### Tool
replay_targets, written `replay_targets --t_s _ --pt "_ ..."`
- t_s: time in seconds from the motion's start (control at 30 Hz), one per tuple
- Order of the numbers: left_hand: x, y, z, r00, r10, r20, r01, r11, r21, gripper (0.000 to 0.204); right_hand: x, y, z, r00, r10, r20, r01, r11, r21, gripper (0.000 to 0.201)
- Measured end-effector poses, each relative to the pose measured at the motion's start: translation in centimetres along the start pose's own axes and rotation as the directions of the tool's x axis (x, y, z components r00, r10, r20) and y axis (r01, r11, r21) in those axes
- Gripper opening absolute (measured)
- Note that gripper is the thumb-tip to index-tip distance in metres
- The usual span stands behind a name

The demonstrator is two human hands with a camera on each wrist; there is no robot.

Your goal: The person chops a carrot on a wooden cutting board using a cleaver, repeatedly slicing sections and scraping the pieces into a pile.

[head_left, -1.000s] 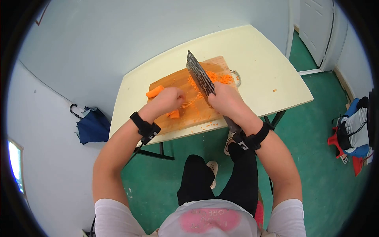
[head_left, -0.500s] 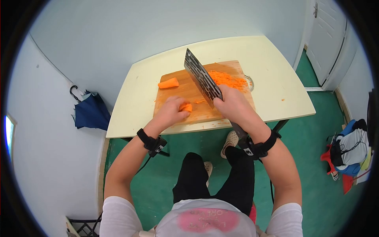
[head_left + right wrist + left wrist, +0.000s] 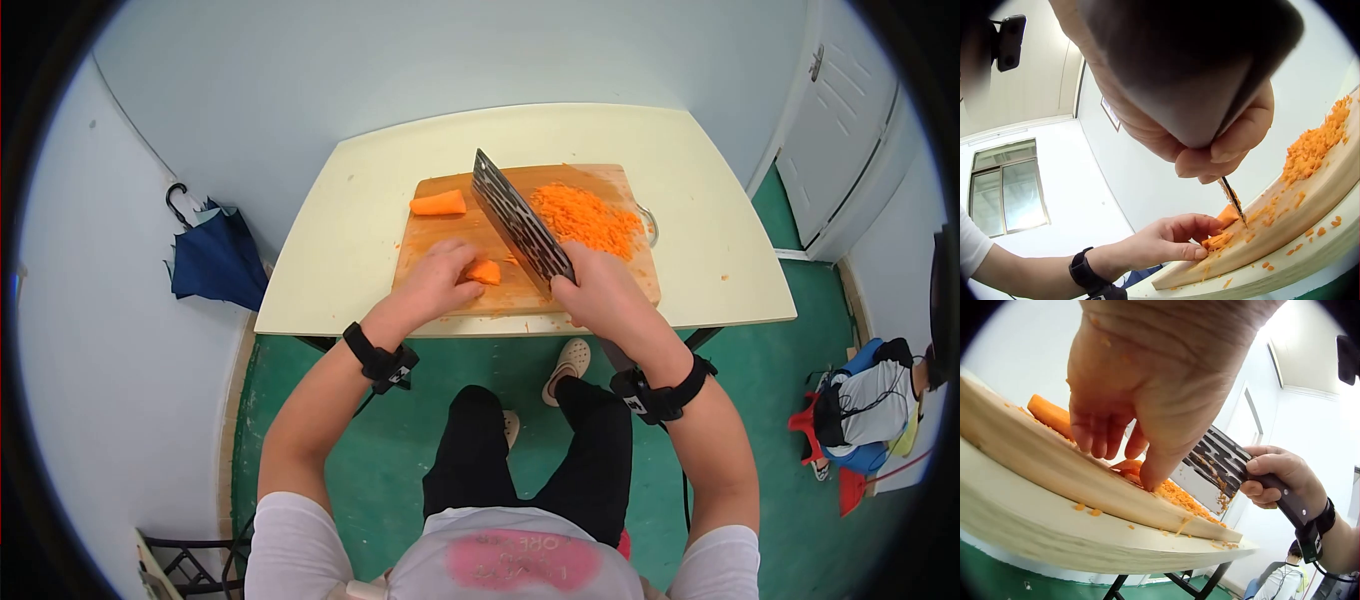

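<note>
The right hand [image 3: 604, 290] grips the handle of a wide cleaver [image 3: 520, 218], its dark patterned blade standing on the wooden cutting board [image 3: 440, 235]. Close to the blade's left side, the left hand [image 3: 436, 282] holds a small carrot piece [image 3: 485, 272] between curled fingers and thumb, as the right wrist view also shows. A larger carrot chunk [image 3: 438, 203] lies at the board's upper left. Finely chopped carrot [image 3: 585, 220] is heaped right of the blade. In the left wrist view the left fingers partly hide the carrot piece [image 3: 1127, 466].
The board rests on a pale table [image 3: 330, 230], with a metal ring handle [image 3: 650, 226] at its right end. Carrot bits lie along the table's front edge. A blue umbrella [image 3: 218, 258] hangs at the left wall; another person [image 3: 870, 405] is at the far right.
The left hand has come down from over the board onto the small carrot piece and taken hold of it. The cleaver stays in the right hand; the head view has shifted.
</note>
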State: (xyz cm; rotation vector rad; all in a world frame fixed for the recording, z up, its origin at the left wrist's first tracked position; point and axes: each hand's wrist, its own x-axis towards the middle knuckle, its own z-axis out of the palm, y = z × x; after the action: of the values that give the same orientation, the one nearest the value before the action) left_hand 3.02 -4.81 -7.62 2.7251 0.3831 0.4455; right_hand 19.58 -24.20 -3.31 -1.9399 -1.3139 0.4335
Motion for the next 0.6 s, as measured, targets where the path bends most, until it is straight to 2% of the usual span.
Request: replay_targets --t_s 0.03,0.07,0.13,0.17,0.23,0.27,0.37,0.47,0.53,0.57,0.6 --pt "0.3 -0.2 -0.1 0.998 -0.029 0.059 0.031 0.999 -0.036 0.043 -0.1 0.0 0.0 1.000 -0.001 0.003 0.001 1.000 -0.007 0.019" --pt "0.6 -0.3 -0.2 0.998 -0.030 0.055 0.033 0.999 -0.041 0.043 -0.2 0.0 0.0 1.000 -0.011 0.002 0.011 1.000 -0.007 0.020" --pt "1.3 -0.4 -0.4 0.989 -0.012 0.148 0.012 1.000 -0.002 0.039 -0.3 -0.1 0.1 1.000 -0.021 0.004 0.021 1.000 -0.012 0.020" --pt "1.5 -0.6 -0.4 0.989 -0.011 0.145 0.012 1.000 -0.006 0.039 -0.3 -0.1 0.0 1.000 -0.014 0.022 0.015 1.000 -0.019 0.021" --pt "1.9 -0.7 -0.4 0.983 0.134 0.126 -0.127 0.990 -0.061 0.031 -0.3 -0.1 0.1 0.999 -0.007 0.044 0.008 1.000 -0.027 0.022" --pt "1.9 -0.6 -0.4 0.983 0.131 0.125 -0.124 0.990 -0.063 0.031 -0.2 -0.1 0.1 0.999 -0.011 0.041 0.011 1.000 -0.017 0.022" --pt "2.3 0.9 -1.0 0.982 0.092 0.165 -0.070 0.988 -0.137 0.024 -0.3 -0.2 0.2 0.999 -0.002 0.034 0.002 1.000 0.018 0.024" --pt "2.5 1.6 -0.6 0.985 0.073 0.158 -0.062 0.995 -0.075 0.024 -0.3 0.2 0.2 1.000 0.017 0.022 -0.019 0.998 0.053 0.025" --pt "2.5 2.1 -0.2 0.988 -0.006 0.155 0.004 1.000 0.012 0.024 -0.3 0.4 0.1 1.000 0.024 0.013 -0.024 0.998 0.061 0.025" --pt "2.6 2.5 0.0 0.988 -0.004 0.156 0.002 1.000 0.013 0.024 -0.3 0.5 0.0 0.999 0.031 0.014 -0.032 0.998 0.060 0.025" --pt "2.6 3.1 0.2 0.988 -0.066 0.141 0.061 0.997 0.043 0.026 -0.4 0.5 0.0 0.999 0.038 0.015 -0.039 0.997 0.059 0.025"
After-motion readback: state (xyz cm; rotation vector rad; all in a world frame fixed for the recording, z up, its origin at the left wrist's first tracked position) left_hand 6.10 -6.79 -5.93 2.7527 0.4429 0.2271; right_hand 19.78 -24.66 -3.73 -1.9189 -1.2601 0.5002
